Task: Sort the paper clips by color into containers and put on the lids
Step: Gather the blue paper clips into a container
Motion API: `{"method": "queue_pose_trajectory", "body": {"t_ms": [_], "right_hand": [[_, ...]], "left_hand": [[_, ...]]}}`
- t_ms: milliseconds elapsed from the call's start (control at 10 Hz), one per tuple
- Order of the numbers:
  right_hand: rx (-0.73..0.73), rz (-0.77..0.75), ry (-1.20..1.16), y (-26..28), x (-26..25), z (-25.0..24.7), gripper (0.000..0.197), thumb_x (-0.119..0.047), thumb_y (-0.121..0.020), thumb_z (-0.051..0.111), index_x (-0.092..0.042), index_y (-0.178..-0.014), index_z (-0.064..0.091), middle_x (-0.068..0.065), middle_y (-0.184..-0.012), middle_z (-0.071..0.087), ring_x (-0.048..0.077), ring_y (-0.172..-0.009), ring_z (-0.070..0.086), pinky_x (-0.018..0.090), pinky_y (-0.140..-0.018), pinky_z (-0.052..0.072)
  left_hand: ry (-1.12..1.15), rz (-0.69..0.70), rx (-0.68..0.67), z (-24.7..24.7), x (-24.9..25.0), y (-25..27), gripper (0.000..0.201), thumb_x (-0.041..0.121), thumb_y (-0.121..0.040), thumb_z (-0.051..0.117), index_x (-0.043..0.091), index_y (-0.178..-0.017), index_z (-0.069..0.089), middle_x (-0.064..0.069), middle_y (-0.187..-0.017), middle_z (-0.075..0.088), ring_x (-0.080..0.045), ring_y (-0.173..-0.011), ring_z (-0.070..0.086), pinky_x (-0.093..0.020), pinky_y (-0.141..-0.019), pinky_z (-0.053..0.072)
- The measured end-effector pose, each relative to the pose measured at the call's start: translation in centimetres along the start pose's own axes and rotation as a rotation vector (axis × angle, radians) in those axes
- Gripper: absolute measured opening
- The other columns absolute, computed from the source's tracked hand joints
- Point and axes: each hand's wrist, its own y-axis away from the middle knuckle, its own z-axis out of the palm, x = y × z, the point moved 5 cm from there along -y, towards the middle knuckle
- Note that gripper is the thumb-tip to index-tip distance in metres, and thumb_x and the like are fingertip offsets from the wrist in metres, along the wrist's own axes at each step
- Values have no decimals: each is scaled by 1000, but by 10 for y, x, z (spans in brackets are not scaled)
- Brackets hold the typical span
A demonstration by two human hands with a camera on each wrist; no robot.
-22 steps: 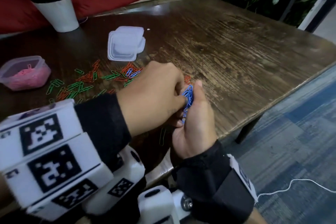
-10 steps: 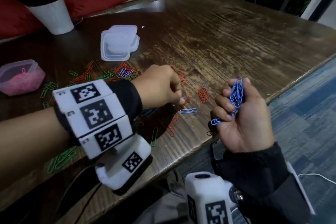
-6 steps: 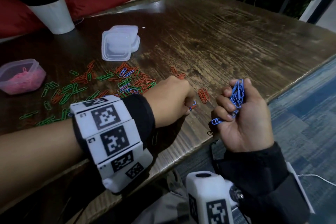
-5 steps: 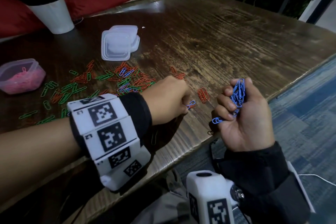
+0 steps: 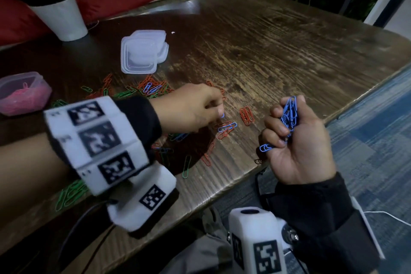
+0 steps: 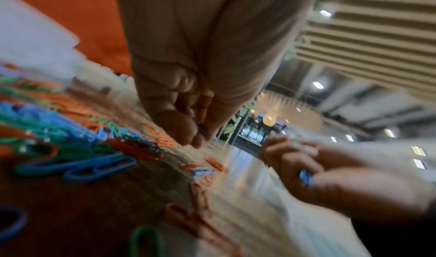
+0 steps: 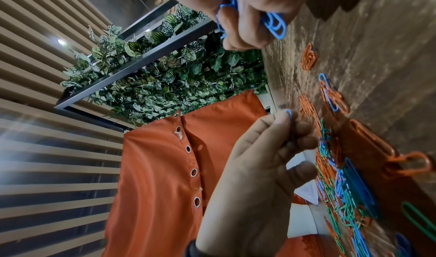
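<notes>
So far only the pink container (image 5: 21, 93) is filled; my right hand (image 5: 298, 147) clutches blue clips (image 5: 289, 114), my left hand (image 5: 191, 110) pinches another (image 7: 289, 116); orange, green, lids (image 5: 142, 53) remain.

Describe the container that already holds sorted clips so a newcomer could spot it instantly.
Start at the white plant pot at the wooden table's far left. Nearer the camera, at the left edge, sits a clear plastic container. Unlike the empty stacked tubs mid-table, it holds only pink clips.
</notes>
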Motion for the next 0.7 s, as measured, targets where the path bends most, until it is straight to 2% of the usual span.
{"method": "queue_pose_trajectory", "body": {"t_ms": [100, 200, 300, 400, 500, 600, 700], "right_hand": [[-2, -7, 15, 0, 0, 0, 31, -29, -100, 32, -15, -74, 43, -4, -53, 40, 0, -30, 26, 9, -26, 16], [1, -9, 13, 0, 0, -1, 31, -29, -100, 32, -15, -75, 43, -4, -52, 39, 0, -30, 26, 9, -26, 16], [7, -9, 9, -1, -2, -2, 30, -29, -99, 32, -15, -75, 43, -4, -51, 39, 0, -30, 26, 10, -25, 16], [9, -13, 12, -1, -1, -2, 30, -29, -100, 32, -15, -75, 43, -4, -51, 39, 0, -30, 26, 10, -25, 16], [7, -14, 7, -1, 0, -2, 31, -29, -100, 32, -15, -74, 43, -4, -51, 40, 0, -30, 26, 10, -26, 16], [7, -13, 9, -1, 2, -2, 31, -29, -100, 32, -15, -75, 43, -4, -51, 39, 0, -29, 26, 10, -26, 16], [8, -13, 19, 0, 3, 0, 31, -29, -100, 32, -15, -74, 43, -4, -51, 40, 0, -30, 26, 9, -26, 16]], "left_hand": [[-155, -6, 47, 8, 8, -8, 17, 12, -95, 39, 8, -102, 54, -7, -90, 57, -22, -86, 51, -23, -64, 30], [-225, -19, -16, 17, 9, -14, 25, 16, -97, 33, 4, -107, 53, -15, -104, 59, -29, -95, 53, -27, -77, 38], [-340, 5, -9, 16, 8, -16, 20, 25, -97, 44, 9, -99, 54, -13, -102, 60, -31, -104, 53, -28, -75, 34], [-329, 34, 13, 15, 7, -14, 10, 21, -90, 57, 15, -97, 60, 1, -84, 53, -23, -101, 55, -25, -71, 32], [-288, 51, 20, 16, 4, -12, 6, 23, -86, 63, 21, -90, 60, 1, -89, 58, -20, -100, 56, -23, -74, 35], [-269, 57, 35, 15, 2, -11, 15, 26, -82, 68, 19, -95, 63, 4, -88, 57, -15, -99, 55, -21, -72, 33], [-245, 37, 26, 13, 1, -11, 23, 28, -78, 73, 17, -97, 66, 13, -71, 47, -10, -84, 48, -18, -60, 26]]}}
